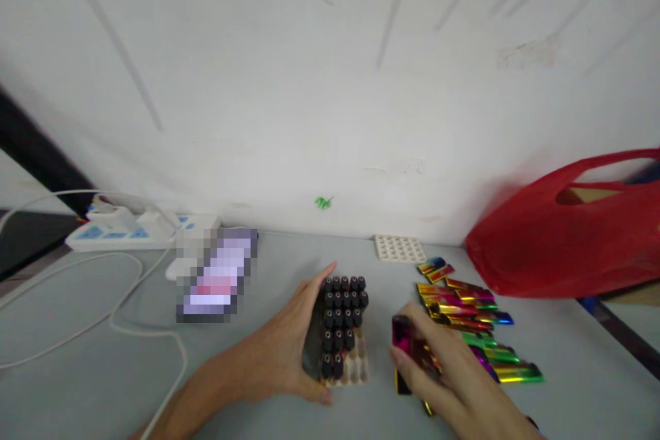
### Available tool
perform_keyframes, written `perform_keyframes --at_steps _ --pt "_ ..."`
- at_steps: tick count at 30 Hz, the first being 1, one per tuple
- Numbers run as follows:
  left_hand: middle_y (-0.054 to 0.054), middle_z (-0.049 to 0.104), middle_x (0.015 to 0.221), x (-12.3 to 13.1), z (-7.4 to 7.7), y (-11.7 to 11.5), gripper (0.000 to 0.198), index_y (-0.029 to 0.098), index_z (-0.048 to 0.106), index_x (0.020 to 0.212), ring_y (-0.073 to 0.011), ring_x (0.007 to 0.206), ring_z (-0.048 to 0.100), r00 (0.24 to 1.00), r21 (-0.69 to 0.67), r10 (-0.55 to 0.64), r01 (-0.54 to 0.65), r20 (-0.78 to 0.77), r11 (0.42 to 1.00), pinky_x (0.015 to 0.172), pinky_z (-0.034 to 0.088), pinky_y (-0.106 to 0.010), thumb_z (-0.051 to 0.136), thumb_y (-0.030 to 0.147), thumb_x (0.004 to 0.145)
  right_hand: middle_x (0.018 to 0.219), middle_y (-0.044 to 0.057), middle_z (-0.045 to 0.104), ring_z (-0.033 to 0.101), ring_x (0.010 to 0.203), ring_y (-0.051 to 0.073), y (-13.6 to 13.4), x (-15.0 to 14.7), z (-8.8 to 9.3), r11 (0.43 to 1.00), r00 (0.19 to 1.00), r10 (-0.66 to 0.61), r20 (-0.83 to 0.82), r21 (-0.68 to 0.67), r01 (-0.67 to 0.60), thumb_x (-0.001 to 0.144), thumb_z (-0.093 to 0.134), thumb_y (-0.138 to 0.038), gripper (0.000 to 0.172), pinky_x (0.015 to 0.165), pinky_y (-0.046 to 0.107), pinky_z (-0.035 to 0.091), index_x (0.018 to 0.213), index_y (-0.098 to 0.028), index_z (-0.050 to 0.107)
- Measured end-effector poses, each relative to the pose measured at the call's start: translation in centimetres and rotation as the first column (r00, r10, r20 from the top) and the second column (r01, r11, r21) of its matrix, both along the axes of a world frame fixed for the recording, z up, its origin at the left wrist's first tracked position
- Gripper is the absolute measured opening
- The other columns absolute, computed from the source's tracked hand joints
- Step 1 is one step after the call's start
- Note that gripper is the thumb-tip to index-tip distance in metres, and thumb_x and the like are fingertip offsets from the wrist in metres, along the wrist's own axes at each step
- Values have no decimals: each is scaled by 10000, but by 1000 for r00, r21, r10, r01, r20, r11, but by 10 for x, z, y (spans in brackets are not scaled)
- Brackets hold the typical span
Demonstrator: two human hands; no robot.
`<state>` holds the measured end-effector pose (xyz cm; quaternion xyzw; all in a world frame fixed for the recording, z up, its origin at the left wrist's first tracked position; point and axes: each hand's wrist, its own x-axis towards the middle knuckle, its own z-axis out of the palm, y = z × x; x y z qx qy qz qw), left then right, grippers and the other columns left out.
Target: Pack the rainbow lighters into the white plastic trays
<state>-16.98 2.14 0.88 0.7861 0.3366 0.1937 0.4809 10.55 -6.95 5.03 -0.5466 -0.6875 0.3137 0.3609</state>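
My left hand curves round the left side of a block of upright black-tipped pieces, thumb at the near corner and fingers at the far one. The pieces stand in rows in a pale tray with round pockets; several pockets at its near right show no piece. Each black tip has a small ring-like hole on top. To the right of this tray, my right hand is closed on a shiny magenta piece with a black end. Gold, shiny pieces show below and behind its fingers, partly hidden.
Many shiny multicoloured pieces lie spread at the right. A pale perforated tray is by the wall, and a red bag stands at far right. Leftward are a phone, a power strip and white cables.
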Motion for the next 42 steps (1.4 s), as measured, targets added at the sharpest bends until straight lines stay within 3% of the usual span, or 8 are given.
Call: perform_keyframes --at_steps 4,11,15,20,25,33,37,42 --pt "-137 160 1843 0 1 1 1579 364 -30 1769 -465 1685 205 1000 -3 4 -4 -19 1000 1382 127 -649 1055 494 629 751 -20 639 596 675 211 6 -23 -8 954 950 -294 -102 -88 286 1089 594 -505 239 647 323 409 1036 -279 650" --pt "-146 146 1839 1 -2 1 1566 354 -46 1765 -457 1686 199 1000 -10 2 -2 -16 1000 1384 114 -634 1036 479 639 757 8 670 585 627 211 18 -41 -33 928 929 -369 -25 49 370 1088 597 -537 306 622 330 418 956 -267 658" --pt "-146 139 1838 0 -2 1 1557 360 -29 1765 -460 1686 194 1000 3 8 -8 -4 1000 1382 111 -648 1044 462 642 887 42 697 663 774 241 17 -38 -48 957 958 -280 64 103 273 1113 572 -441 226 717 352 479 986 -267 642" --pt "-154 183 1826 1 -1 1 1590 359 -35 1769 -468 1670 242 1000 -9 7 -7 -2 1000 1381 129 -644 1057 444 617 1050 77 686 693 952 269 13 -37 -48 980 978 -157 140 140 138 1136 509 -327 134 835 393 540 1148 -267 629" --pt "-134 215 1831 2 2 1 1612 364 -35 1773 -459 1665 273 1000 -26 3 -4 -17 1000 1380 175 -654 1068 464 602 1050 63 657 688 925 243 11 -38 -47 973 978 -122 171 216 84 1128 498 -237 173 808 372 573 1284 -270 565" --pt "-155 177 1845 1 5 2 1618 308 -29 1782 -476 1681 219 999 -8 3 -4 -48 1000 1383 161 -648 1065 508 608 968 29 644 669 889 247 12 -27 -33 938 942 -80 327 345 -41 1067 549 -106 247 802 383 566 1241 -277 585" --pt "-158 162 1843 0 2 2 1600 322 -43 1775 -464 1679 229 999 -3 -6 6 -42 1000 1381 164 -641 1061 479 627 988 21 642 675 894 226 12 -28 -27 965 971 -42 237 260 -22 1085 548 -134 228 818 367 575 1260 -278 576" --pt "-135 202 1830 1 1 1 1586 360 -53 1770 -492 1656 264 1000 2 1 -1 -26 1000 1378 137 -653 1051 466 635 994 13 638 676 888 210 13 -31 -31 989 992 -83 93 132 70 1118 540 -212 140 802 345 569 1238 -278 570"
